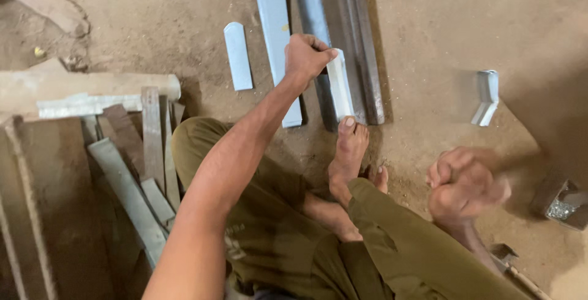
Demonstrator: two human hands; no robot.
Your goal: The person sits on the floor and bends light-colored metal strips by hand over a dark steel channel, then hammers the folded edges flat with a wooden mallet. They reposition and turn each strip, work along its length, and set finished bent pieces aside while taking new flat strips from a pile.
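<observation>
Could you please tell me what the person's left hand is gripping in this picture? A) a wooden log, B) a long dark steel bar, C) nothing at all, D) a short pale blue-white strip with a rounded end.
D: the left hand is closed around a short pale strip, whose lower end is near the toes of the bare foot.

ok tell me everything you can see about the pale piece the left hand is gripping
The pale piece is a short flat slat, light blue-white, looking like painted wood or metal, with a rounded upper end. It lies nearly upright in the view, tilted slightly, on the dark metal bar over the dirt floor. The left hand grips its upper end, and the toes of a bare foot press on its lower end.
</observation>
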